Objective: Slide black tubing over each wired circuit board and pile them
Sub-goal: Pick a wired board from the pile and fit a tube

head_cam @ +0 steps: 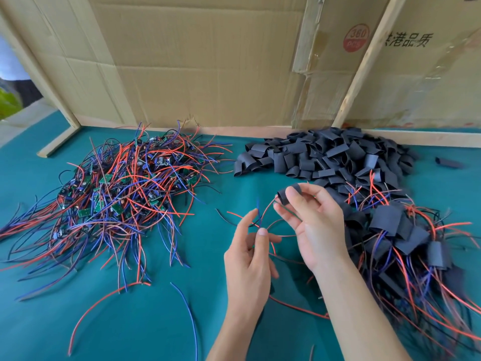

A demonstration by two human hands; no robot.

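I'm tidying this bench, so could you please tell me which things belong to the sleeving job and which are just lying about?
In use: tubing piece in right hand; wires pinched by left hand; bare boards pile; tubing pile; sleeved pile.
Lying about: cardboard; wooden strips.

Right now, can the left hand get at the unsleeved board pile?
Probably yes, once freed: the left hand pinches wires, but only bare green cloth lies between it and the board pile.

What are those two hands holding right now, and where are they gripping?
The right hand pinches a black tubing piece by its sides, at the fingertips. The left hand pinches the thin wires trailing from it, near their ends.
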